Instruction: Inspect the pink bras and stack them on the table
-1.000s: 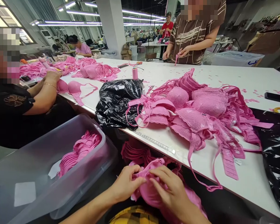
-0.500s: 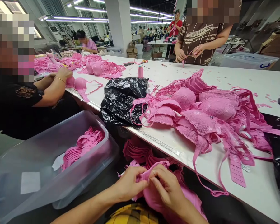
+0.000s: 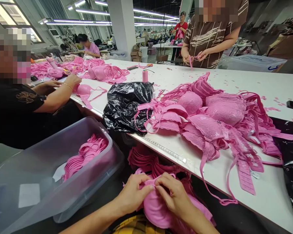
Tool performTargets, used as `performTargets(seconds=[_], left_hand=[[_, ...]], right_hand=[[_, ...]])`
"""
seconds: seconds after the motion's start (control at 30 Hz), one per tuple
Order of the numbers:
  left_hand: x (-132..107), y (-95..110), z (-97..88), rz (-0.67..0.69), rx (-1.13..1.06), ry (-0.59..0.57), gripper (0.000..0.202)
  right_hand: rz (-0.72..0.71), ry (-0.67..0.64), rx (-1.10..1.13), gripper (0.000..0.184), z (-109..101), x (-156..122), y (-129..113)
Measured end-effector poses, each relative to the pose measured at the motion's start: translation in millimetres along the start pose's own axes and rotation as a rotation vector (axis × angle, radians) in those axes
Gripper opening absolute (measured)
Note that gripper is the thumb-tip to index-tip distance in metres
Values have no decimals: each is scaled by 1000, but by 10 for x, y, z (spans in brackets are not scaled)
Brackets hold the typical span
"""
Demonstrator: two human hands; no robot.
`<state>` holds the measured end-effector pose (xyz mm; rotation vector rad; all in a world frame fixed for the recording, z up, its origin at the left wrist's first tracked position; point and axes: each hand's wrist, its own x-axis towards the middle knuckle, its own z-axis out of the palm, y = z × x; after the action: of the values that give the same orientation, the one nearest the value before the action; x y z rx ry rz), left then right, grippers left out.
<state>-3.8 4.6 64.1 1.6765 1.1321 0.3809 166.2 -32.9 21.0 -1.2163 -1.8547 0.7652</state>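
Note:
A pink bra (image 3: 156, 211) rests over my lap, its padded cup facing up. My left hand (image 3: 135, 191) pinches the bra's upper edge between thumb and fingers. Close beside it, my right hand (image 3: 173, 195) grips the same edge, fingertips almost meeting those of the left. Just beyond my hands, under the table edge, hangs a stack of darker pink bras (image 3: 146, 159). On the table above lies a large heap of pink lace bras (image 3: 224, 107), with straps dangling over the edge.
A clear plastic bin (image 3: 46, 152) holding stacked pink pieces stands at my left. Along the white table (image 3: 271, 195) are a black plastic bag (image 3: 127, 104), a pink thread spool (image 3: 145, 76) and a ruler strip (image 3: 163, 149). One co-worker (image 3: 17, 104) sits left; another (image 3: 210, 39) stands across.
My hands have shifted slightly along the bra's edge, and more of the cup shows between them. The view has tilted a little. The left co-worker's hand has moved somewhat.

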Motion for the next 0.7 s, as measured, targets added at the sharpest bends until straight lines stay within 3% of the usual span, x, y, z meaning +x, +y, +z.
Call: performTargets(seconds=[0.3,0.43,0.57,0.7], left_hand=[[13,-37,80,110,73,61,25],[43,-47,90,39,38,26,16],[64,-90,87,-30,23,13,10],[72,-123,48,-13,-84,47,18]], right_hand=[[41,-37,3,20,-23,9,2],[116,73,157,19,32,27,-8],[138,233,167,20,14,7,7],[98,251,134,15,-32,-105,82]])
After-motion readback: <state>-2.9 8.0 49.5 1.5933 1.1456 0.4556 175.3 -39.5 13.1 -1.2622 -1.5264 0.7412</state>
